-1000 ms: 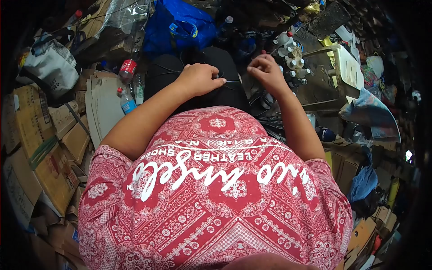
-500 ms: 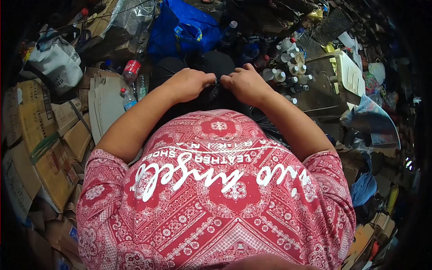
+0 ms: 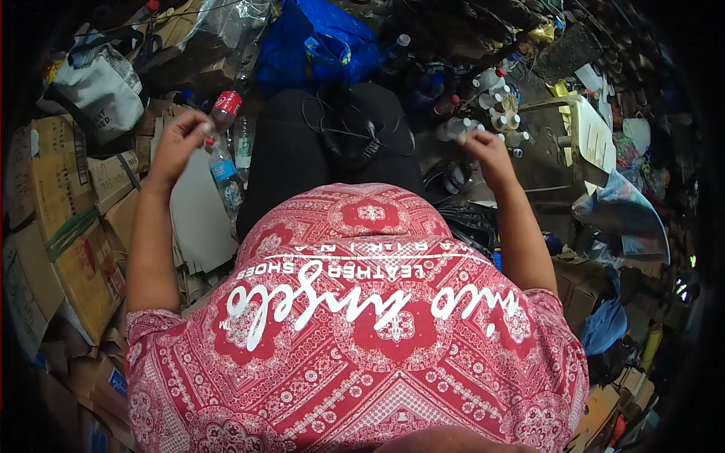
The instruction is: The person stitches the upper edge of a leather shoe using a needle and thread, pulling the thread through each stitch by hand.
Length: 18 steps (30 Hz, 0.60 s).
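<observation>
My left hand (image 3: 180, 145) is raised on the left with thumb and fingers pinched together; whatever may be between them is too small to see. It is nearest a red-labelled bottle (image 3: 226, 106) and a blue-labelled clear bottle (image 3: 223, 170). Out to the right, my right hand (image 3: 489, 155) is also closed in a pinch, its fingertips close to several white-capped bottles (image 3: 504, 119). I cannot make out anything in it. Between the hands, a black object with thin loose cords (image 3: 351, 136) lies on my dark-trousered lap (image 3: 291, 143).
Flattened cardboard (image 3: 72, 204) is stacked on the left, below a white bag (image 3: 98, 98). A blue bag (image 3: 317, 45) stands beyond my knees. To the right are an off-white plastic piece (image 3: 593, 136), cloth (image 3: 627, 215) and black plastic (image 3: 472, 219).
My hands were together over the black object in my lap. They have moved wide apart, left and right, leaving it and its cords lying in view on my lap.
</observation>
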Tool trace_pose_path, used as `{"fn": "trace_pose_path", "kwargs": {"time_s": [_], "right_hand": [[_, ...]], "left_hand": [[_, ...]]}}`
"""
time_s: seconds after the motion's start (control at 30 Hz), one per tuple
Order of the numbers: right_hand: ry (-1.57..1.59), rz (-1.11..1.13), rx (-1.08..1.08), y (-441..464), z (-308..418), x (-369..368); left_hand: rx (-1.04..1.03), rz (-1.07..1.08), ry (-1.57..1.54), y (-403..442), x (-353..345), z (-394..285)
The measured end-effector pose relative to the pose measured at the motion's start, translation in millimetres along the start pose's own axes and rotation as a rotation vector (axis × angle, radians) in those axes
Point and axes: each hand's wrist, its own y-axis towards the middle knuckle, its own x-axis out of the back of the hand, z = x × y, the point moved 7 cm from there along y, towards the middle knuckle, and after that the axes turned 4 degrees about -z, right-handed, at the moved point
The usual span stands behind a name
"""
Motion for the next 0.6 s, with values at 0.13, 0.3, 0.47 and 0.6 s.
{"fn": "trace_pose_path", "kwargs": {"time_s": [0.13,0.3,0.47,0.6], "right_hand": [[0.917,0.011,0.207,22,55,-37],[1.242,0.342,0.185,10,110,-85],[0.265,0.360,0.094,-10,76,-85],[-0.224,0.329,0.249,-20,49,-84]], "left_hand": [[-0.257,0.023,-0.619,15,-11,-62],[-0.175,0.127,-1.215,1,-59,-137],[-0.077,0.207,-0.168,-1,-61,-82],[-0.355,0.101,0.653,-2,-39,-62]]}}
